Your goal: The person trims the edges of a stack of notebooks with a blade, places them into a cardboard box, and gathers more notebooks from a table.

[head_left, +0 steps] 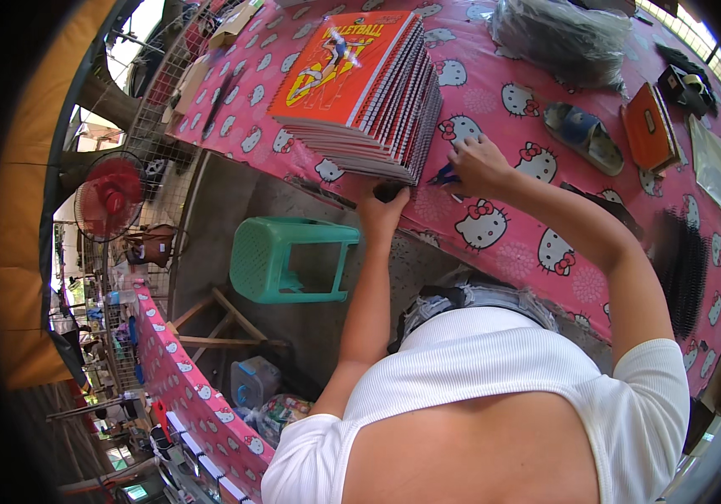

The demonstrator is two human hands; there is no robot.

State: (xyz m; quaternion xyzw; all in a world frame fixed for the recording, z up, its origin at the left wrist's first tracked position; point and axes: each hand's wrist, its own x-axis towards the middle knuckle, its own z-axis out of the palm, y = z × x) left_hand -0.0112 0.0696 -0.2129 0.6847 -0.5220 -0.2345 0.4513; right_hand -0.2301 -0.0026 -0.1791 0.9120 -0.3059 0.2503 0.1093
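A tall stack of spiral-bound notebooks with orange-red covers stands on the pink table, its coil edges fanned toward the right. My left hand is at the table's near edge, just under the stack's lower corner. Its fingers curl around something dark there, too hidden to name. To the right of the stack, my right hand is closed on small blue-handled pliers, held low over the tabletop. The pliers' tip points toward the notebooks and stays apart from them.
Farther right lie a blue patterned slipper, an orange notebook stack, and a bundle of black coils. A clear plastic bag sits at the back. Below the table's left edge stands a green stool; a red fan is beyond.
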